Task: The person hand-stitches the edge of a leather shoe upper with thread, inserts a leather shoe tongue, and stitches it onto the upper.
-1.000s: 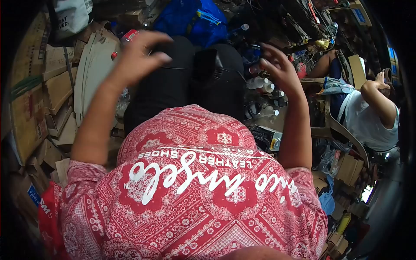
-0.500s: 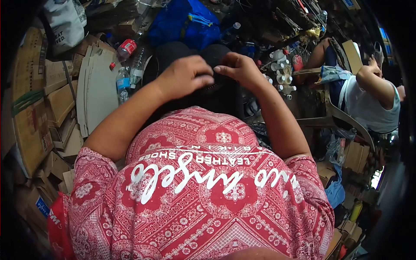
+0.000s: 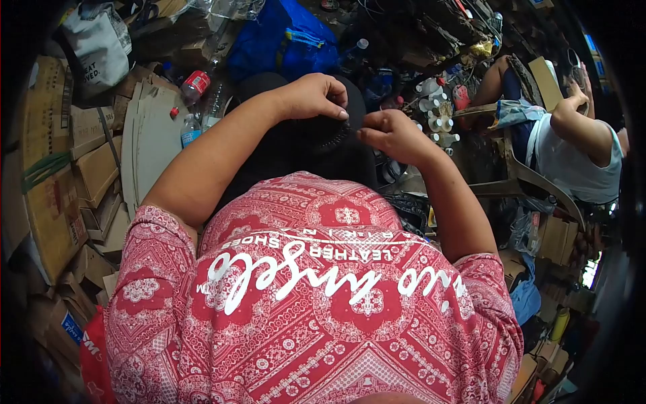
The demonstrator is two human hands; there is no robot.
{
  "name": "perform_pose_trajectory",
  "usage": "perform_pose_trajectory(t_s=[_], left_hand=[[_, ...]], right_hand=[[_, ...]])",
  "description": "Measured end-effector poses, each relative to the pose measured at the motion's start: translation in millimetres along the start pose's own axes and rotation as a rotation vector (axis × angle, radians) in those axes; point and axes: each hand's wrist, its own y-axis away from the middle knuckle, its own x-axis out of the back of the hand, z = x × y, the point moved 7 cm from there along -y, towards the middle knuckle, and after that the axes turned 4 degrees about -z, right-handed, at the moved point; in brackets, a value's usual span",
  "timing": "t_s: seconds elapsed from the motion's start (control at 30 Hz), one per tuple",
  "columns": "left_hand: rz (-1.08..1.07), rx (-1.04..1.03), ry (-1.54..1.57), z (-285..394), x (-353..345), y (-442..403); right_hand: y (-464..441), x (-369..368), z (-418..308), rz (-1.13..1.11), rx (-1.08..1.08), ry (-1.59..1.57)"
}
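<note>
My left hand is over my dark-clad lap, its thumb and fingers pinched together. A thin, dark, ridged strip curves down from those fingertips; its kind is hard to make out against the black cloth. Just to the right, my right hand is closed, with thumb and forefinger brought together and pointing at the strip. Whatever may be between the right fingertips is too small to see. A small gap separates the two hands.
Flattened cardboard and boxes are stacked at left, beside plastic bottles. A blue bag lies ahead. Several white bottles stand at right, near another person on a chair.
My left hand has moved right and slightly up, its fingers now pinched at the strip's upper end. My right hand has shifted right and down, its fingers still close together.
</note>
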Motion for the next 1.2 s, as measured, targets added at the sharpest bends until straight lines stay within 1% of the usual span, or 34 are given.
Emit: perform_pose_trajectory(t_s=[0.03, 0.07, 0.1, 0.17, 0.2, 0.23, 0.3, 0.37, 0.43, 0.47, 0.5, 0.53, 0.57, 0.6, 0.67, 0.73, 0.9, 1.07, 1.13, 1.17, 1.2], left_hand=[[0.000, 0.003, 0.003, -2, -1, -1], [-0.018, 0.003, 0.094, -6, -3, -2], [-0.037, 0.004, 0.184, -8, -5, -1], [-0.026, 0.010, 0.240, -11, -6, 1], [-0.012, 0.006, 0.289, -9, -4, 3], [-0.012, 0.009, 0.292, -7, -2, 5], [-0.037, 0.082, 0.282, -6, -1, 9], [-0.030, 0.073, 0.299, -16, 2, 8], [-0.023, 0.065, 0.317, -22, 7, 9], [-0.040, 0.109, 0.365, -25, 7, 12], [-0.059, 0.151, 0.408, -28, 7, 12], [-0.102, 0.091, 0.388, -24, 7, 11], [-0.108, 0.087, 0.386, -23, 8, 9], [-0.139, 0.120, 0.385, -22, 7, 9], [-0.167, 0.153, 0.394, -21, 4, 9], [-0.180, 0.207, 0.337, -23, 1, 10], [-0.203, 0.190, 0.347, -27, 0, 7], [-0.191, 0.179, 0.298, -26, 0, 6], [-0.205, 0.180, 0.347, -24, -2, 6], [-0.206, 0.179, 0.346, -22, -1, 5], [-0.213, 0.221, 0.315, -21, -1, 5]], right_hand=[[1, -3, 9, 0.042, 0.026, -0.135], [2, -5, 15, 0.080, 0.051, -0.272], [4, -8, 15, 0.072, 0.048, -0.277], [10, -5, 7, 0.142, 0.123, -0.273], [11, -8, 8, 0.138, 0.121, -0.276], [13, -8, 9, 0.158, 0.133, -0.313], [16, -10, 9, 0.173, 0.144, -0.348], [20, -8, 10, 0.236, 0.153, -0.405], [40, 15, 3, 0.384, 0.246, -0.619], [48, 28, 5, 0.327, 0.251, -0.624], [48, 32, 0, 0.230, 0.356, -0.638], [46, 30, 1, 0.278, 0.320, -0.541], [44, 25, -3, 0.326, 0.282, -0.443], [39, 20, -2, 0.330, 0.278, -0.443], [31, 14, -8, 0.433, 0.352, -0.029], [24, 10, -7, 0.409, 0.326, 0.022], [13, 9, -3, 0.386, 0.247, 0.129], [13, 11, -8, 0.406, 0.247, 0.189], [12, 9, -9, 0.414, 0.252, 0.226], [12, 7, -10, 0.424, 0.279, 0.224], [11, 5, -11, 0.434, 0.308, 0.223]])
